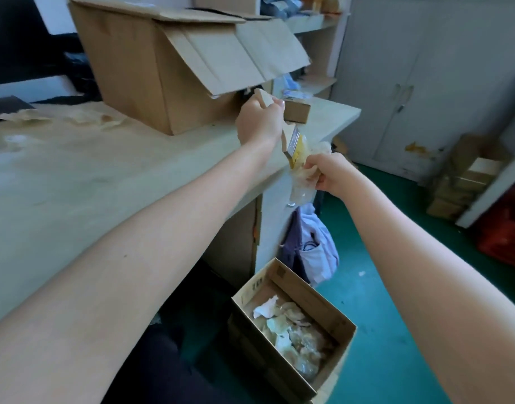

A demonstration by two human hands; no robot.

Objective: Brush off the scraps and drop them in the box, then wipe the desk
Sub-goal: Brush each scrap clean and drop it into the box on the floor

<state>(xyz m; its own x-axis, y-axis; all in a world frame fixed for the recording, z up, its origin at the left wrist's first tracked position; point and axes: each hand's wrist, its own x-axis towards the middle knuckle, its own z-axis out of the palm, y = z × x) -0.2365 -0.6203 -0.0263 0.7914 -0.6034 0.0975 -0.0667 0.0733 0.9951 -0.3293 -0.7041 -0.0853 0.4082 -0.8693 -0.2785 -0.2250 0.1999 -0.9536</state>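
My left grip [259, 123] holds the paintbrush [293, 141]; my right grip [327, 173] clutches scraps [301, 188] past the surface [104, 176] edge, scrap box [311, 297] almost straight below.

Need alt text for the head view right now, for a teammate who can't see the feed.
The left hand grips a brush at the desk edge while the right hand pinches scraps at its bristles. An open box, part-filled, stands on the floor below.
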